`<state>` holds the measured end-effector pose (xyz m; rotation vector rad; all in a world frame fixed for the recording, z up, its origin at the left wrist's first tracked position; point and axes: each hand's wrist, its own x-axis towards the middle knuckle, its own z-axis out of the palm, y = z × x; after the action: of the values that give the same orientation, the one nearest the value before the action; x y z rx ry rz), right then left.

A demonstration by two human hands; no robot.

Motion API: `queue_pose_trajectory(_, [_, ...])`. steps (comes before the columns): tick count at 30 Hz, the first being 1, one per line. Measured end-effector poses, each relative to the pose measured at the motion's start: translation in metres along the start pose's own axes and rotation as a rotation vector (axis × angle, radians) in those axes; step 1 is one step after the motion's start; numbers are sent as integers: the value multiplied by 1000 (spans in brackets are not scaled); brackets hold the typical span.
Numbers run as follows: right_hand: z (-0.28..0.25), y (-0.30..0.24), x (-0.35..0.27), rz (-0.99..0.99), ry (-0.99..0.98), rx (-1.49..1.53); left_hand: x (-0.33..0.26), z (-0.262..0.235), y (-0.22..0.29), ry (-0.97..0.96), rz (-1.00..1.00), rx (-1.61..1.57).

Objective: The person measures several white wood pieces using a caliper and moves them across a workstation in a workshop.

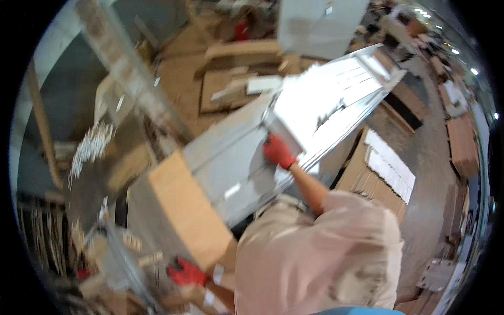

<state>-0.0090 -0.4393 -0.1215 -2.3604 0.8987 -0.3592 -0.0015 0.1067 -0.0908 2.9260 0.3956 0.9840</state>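
Note:
In a red glove with dark fingertips, my right hand [278,151] is at the near end of a stack of glossy white panels [310,100]. Blur hides how its fingers are bent and whether they grip the panel edge. The stack lies along a long grey metal-topped table [226,152]. My left hand [188,272], also red-gloved, is low on the left with its fingers spread and nothing in them. It is beside a tan board strip [184,202] that crosses the table's near end.
A rusty beam [131,79] slants at the upper left. Stacked brown cardboard [362,181] with white sheets on top is right of the table. A large pale panel [320,29] stands at the back. Wood scraps [231,89] lie beyond the table, and a metal frame [126,257] is at lower left.

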Motion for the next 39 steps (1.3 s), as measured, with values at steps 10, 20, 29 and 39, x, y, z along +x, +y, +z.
queue_pose_trajectory(10, [-22,-15,-67,761,-415,1579,0,0,9,162,60,31])
queue_pose_trajectory(20, [-16,55,-77,929,40,1557,-6,4,3,160,80,73])
queue_pose_trajectory(29, [-25,51,-74,386,-32,1059,-11,2,0,88,22,12])
queue_pose_trajectory(39, [-66,25,-60,106,-55,177,-9,-3,4,75,10,2])
